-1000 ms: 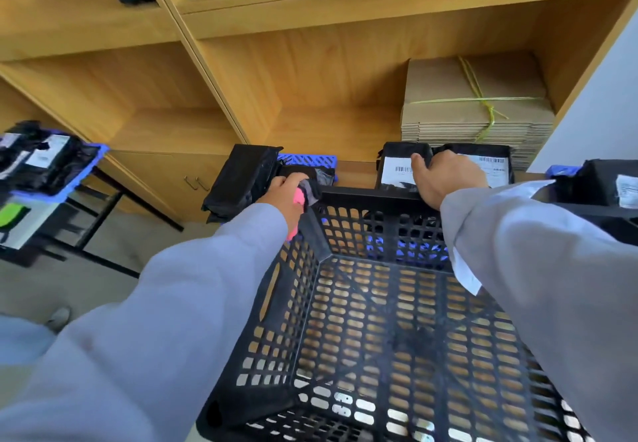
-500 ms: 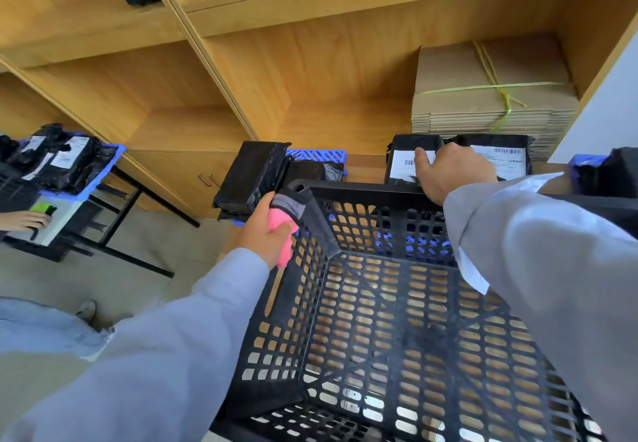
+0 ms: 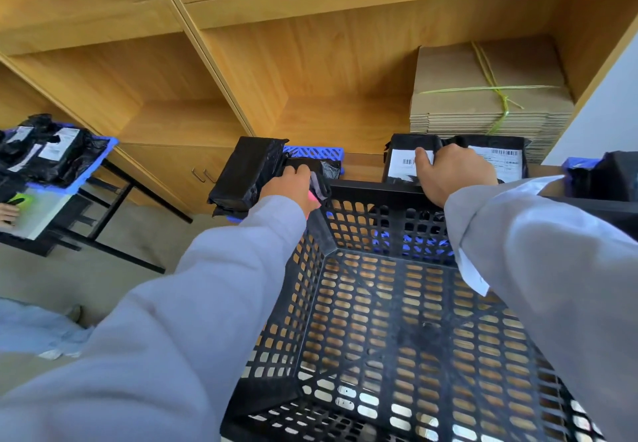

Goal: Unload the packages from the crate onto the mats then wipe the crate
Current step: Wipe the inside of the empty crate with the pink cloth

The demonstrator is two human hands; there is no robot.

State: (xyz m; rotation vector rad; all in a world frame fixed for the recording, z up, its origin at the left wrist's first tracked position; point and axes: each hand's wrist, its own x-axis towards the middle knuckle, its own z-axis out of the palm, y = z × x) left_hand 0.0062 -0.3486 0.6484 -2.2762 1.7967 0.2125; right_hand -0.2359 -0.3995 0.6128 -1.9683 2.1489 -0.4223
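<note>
crate (image 3: 397,321): black, lower centre, no packages inside. left hand (image 3: 293,184): fingers pinching cloth (image 3: 319,188) at far-left corner. right hand (image 3: 452,174): fingers curled over far rim. packages (image 3: 247,172): beyond, on blue mats (image 3: 314,151).

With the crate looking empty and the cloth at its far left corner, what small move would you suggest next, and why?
Probably draw the left hand, which grips the cloth, back along the left rim of the crate. No packages show inside, so wiping is what remains. The right hand holds the far rim and can steady the crate. The packages already lie beyond it.
</note>
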